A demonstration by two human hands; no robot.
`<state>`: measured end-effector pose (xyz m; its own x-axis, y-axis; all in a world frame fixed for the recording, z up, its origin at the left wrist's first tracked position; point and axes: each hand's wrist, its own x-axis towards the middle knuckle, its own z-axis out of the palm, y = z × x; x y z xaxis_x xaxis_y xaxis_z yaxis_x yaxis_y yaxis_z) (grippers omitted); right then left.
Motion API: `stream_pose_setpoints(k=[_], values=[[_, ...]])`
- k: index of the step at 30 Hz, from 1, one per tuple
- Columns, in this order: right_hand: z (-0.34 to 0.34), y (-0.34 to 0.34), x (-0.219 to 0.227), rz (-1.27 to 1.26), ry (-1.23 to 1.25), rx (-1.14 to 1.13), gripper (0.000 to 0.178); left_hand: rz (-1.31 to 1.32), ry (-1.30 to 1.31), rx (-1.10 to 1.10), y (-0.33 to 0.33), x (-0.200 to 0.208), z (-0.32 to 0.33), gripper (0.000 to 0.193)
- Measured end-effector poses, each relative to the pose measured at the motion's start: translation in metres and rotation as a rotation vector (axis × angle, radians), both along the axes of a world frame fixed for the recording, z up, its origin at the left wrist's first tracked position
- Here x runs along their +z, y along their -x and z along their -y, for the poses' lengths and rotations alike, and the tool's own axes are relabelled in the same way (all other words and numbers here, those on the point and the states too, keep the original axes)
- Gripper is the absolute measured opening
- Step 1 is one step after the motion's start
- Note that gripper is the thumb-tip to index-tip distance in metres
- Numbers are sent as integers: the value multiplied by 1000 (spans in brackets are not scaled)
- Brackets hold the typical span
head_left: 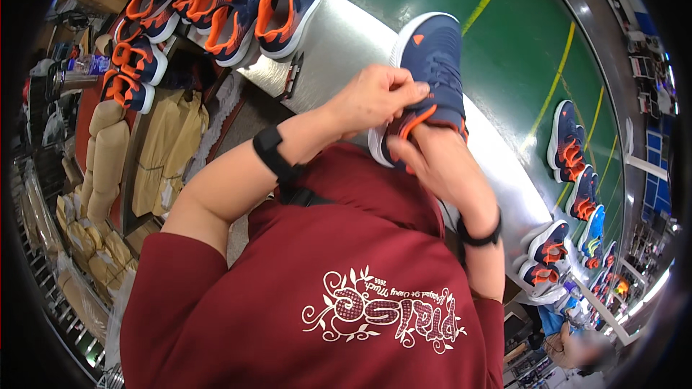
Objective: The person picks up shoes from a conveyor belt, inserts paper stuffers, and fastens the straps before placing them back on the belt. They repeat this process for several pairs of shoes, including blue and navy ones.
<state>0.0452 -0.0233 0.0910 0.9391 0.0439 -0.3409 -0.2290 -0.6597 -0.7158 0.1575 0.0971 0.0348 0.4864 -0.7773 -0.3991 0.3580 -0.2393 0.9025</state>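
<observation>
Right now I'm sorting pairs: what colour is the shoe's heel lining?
Orange, inside the navy shoe held by both hands; head view shows it best.

1. The navy shoe (432,65) had a matt knitted cloth upper, smooth orange trim and a white rubbery sole.
2. The work surface (346,43) was brushed metal with a dull sheen.
3. The green floor (519,29) looked smooth and glossy.
4. The brown bundles (108,151) looked like matt paper wrapping.
5. The red shirt (288,295) was soft matt cloth.
</observation>
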Motion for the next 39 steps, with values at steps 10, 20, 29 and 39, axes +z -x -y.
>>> stream_pose_setpoints(k=[10,20,29,39], values=[[111,-50,-7,388,-240,-544,53,231,129,-252,39,36,1,34],[66,-90,-5,186,68,-613,41,250,-52,-184,31,52,-28,35],[64,-93,-22,302,-495,-453,20,291,-10,-261,9,82,-16,33],[68,-95,-47,300,-694,-411,19,126,44,-101,40,47,-39,32]])
